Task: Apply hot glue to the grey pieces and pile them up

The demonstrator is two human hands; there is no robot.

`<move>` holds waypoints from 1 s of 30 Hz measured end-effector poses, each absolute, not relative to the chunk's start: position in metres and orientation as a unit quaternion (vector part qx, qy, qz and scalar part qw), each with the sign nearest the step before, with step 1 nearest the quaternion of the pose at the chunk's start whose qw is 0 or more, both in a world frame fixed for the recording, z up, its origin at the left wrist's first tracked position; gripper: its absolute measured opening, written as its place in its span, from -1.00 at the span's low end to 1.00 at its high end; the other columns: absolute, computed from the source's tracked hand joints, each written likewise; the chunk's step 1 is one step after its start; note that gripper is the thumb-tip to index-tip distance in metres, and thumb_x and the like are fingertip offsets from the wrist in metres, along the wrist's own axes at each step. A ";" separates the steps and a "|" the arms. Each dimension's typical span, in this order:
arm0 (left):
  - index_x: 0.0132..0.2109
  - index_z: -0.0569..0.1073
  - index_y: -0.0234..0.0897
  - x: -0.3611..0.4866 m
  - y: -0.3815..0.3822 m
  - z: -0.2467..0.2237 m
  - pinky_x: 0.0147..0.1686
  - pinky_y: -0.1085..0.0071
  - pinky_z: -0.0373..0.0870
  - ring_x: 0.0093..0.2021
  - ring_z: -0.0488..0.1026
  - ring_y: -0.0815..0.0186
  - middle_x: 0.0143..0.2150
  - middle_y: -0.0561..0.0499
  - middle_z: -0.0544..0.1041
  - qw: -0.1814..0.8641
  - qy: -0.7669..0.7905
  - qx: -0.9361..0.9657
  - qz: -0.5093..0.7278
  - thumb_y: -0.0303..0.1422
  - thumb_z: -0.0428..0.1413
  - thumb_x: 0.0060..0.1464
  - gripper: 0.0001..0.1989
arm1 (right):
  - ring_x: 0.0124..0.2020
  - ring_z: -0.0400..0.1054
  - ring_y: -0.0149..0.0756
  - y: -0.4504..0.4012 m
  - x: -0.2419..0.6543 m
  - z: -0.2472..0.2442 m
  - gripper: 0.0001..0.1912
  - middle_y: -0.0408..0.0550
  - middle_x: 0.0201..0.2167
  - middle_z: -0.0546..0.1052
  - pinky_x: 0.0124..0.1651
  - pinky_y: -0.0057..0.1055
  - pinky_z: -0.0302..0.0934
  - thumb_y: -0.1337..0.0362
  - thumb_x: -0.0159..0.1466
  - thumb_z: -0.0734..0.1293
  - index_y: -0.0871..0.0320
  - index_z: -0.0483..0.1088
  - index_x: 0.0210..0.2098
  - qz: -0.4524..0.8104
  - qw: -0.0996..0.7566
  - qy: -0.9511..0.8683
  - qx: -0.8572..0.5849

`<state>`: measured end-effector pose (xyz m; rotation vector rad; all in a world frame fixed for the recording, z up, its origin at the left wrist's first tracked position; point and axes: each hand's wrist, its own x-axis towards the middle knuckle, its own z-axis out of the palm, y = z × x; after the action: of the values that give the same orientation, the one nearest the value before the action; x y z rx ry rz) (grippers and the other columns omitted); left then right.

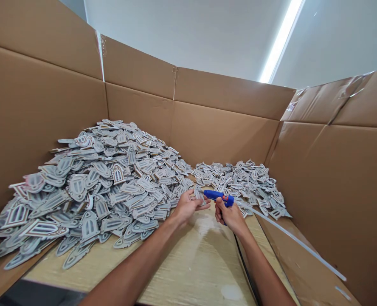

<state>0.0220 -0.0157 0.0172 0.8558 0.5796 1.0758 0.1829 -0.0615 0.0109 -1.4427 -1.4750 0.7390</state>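
Clasping the glue gun [214, 196], the right hand [231, 216] part-hides its handle [223, 216]; left hand [186, 206] holds a cutout [198, 193].

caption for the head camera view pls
Left hand holding a grey cutout, right hand a blue glue gun, before two heaps of similar cutouts inside cardboard walls.

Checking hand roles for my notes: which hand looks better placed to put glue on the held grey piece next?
Probably the right hand: it already grips the blue glue gun, which points toward the grey piece. The left hand is occupied holding that piece.
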 end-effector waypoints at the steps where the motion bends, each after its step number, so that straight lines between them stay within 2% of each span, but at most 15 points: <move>1: -0.14 0.43 -0.33 0.023 -0.015 0.016 -0.11 0.20 0.61 -0.24 0.64 0.18 -0.27 -0.09 0.64 0.730 0.269 0.391 0.491 -0.70 0.25 -0.09 -0.64 | -0.76 0.13 -0.42 -0.063 0.182 0.012 -0.24 -0.14 -0.79 0.30 -0.63 -0.44 0.00 -0.48 0.16 0.11 0.06 0.19 -0.70 0.293 0.453 -0.599 -0.591; 4: 0.03 0.36 -0.31 0.027 -0.010 0.009 -0.16 0.21 0.61 -0.25 0.64 0.18 -0.33 -0.03 0.61 0.700 0.311 0.389 0.511 -0.69 0.26 -0.08 -0.48 | -0.74 0.18 -0.39 -0.066 0.179 0.015 -0.25 -0.14 -0.77 0.34 -0.60 -0.43 0.06 -0.48 0.17 0.10 0.06 0.23 -0.68 0.270 0.438 -0.598 -0.614; 6: 0.07 0.33 -0.29 0.028 -0.006 0.000 -0.18 0.24 0.60 -0.24 0.63 0.18 -0.33 0.00 0.59 0.663 0.331 0.408 0.534 -0.65 0.27 -0.07 -0.45 | -0.69 0.26 -0.34 -0.069 0.176 0.016 -0.27 -0.13 -0.73 0.40 -0.55 -0.42 0.13 -0.46 0.17 0.11 0.07 0.29 -0.63 0.245 0.435 -0.598 -0.627; 11: -0.06 0.41 -0.26 0.022 -0.002 -0.015 -0.25 0.36 0.53 -0.27 0.60 0.22 -0.33 0.02 0.58 0.494 0.340 0.562 0.570 -0.51 0.22 0.00 -0.67 | -0.56 0.38 -0.27 -0.073 0.161 0.019 -0.36 -0.08 -0.62 0.49 -0.43 -0.41 0.21 -0.35 0.21 0.19 0.09 0.41 -0.54 0.137 0.436 -0.640 -0.618; 14: -0.10 0.42 -0.24 0.019 -0.004 -0.014 -0.26 0.37 0.50 -0.27 0.58 0.21 -0.33 0.00 0.58 0.418 0.352 0.608 0.576 -0.48 0.20 0.00 -0.72 | -0.48 0.41 -0.24 -0.072 0.155 0.016 -0.41 -0.02 -0.51 0.53 -0.37 -0.41 0.21 -0.27 0.30 0.18 0.10 0.47 -0.45 0.049 0.433 -0.686 -0.583; 16: -0.13 0.40 -0.23 0.021 -0.005 -0.014 -0.23 0.37 0.49 -0.23 0.58 0.20 -0.27 -0.03 0.59 0.419 0.340 0.617 0.573 -0.45 0.18 0.02 -0.77 | -0.42 0.42 -0.20 -0.069 0.156 0.013 -0.38 0.04 -0.44 0.55 -0.35 -0.40 0.20 -0.27 0.34 0.13 0.12 0.47 -0.38 -0.026 0.435 -0.683 -0.587; 19: -0.14 0.33 -0.20 0.025 -0.003 -0.014 -0.23 0.37 0.49 -0.24 0.58 0.25 -0.20 -0.05 0.59 0.476 0.319 0.592 0.566 -0.41 0.16 0.07 -0.79 | -0.42 0.40 -0.18 -0.064 0.169 0.009 -0.33 0.10 -0.41 0.55 -0.35 -0.36 0.17 -0.29 0.34 0.08 0.14 0.46 -0.36 -0.087 0.435 -0.647 -0.620; 21: -0.16 0.30 -0.19 0.024 0.000 -0.014 -0.31 0.40 0.45 -0.36 0.55 0.30 -0.24 -0.02 0.58 0.501 0.333 0.578 0.552 -0.36 0.18 0.07 -0.78 | -0.46 0.38 -0.19 -0.062 0.180 0.010 -0.31 0.07 -0.47 0.54 -0.38 -0.36 0.16 -0.35 0.29 0.10 0.13 0.44 -0.44 -0.067 0.446 -0.624 -0.638; 24: -0.32 0.34 -0.24 0.016 0.005 -0.009 -0.42 0.46 0.31 -0.49 0.42 0.36 -0.41 0.06 0.50 0.453 0.378 0.617 0.521 -0.33 0.21 -0.01 -0.82 | -0.58 0.33 -0.27 -0.061 0.190 0.015 -0.27 -0.02 -0.62 0.48 -0.47 -0.40 0.14 -0.43 0.21 0.11 0.10 0.37 -0.56 0.048 0.472 -0.590 -0.654; 27: -0.46 0.37 -0.27 0.009 0.010 0.000 -0.45 0.46 0.20 -0.51 0.30 0.37 -0.53 0.10 0.38 0.407 0.382 0.640 0.528 -0.27 0.19 -0.05 -0.81 | -0.71 0.21 -0.39 -0.062 0.190 0.019 -0.25 -0.10 -0.69 0.43 -0.58 -0.45 0.07 -0.45 0.18 0.10 0.12 0.38 -0.53 0.200 0.480 -0.583 -0.625; 30: -0.52 0.36 -0.26 0.007 0.012 0.006 -0.42 0.45 0.21 -0.49 0.28 0.37 -0.55 0.11 0.35 0.411 0.358 0.624 0.560 -0.21 0.17 -0.07 -0.76 | -0.75 0.12 -0.45 -0.063 0.187 0.019 -0.24 -0.15 -0.71 0.41 -0.63 -0.47 -0.02 -0.48 0.14 0.14 0.13 0.37 -0.51 0.293 0.486 -0.586 -0.578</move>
<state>0.0072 0.0125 0.0065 1.5702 0.9016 1.4093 0.1869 -0.0625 0.0189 -1.4063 -1.4268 0.7121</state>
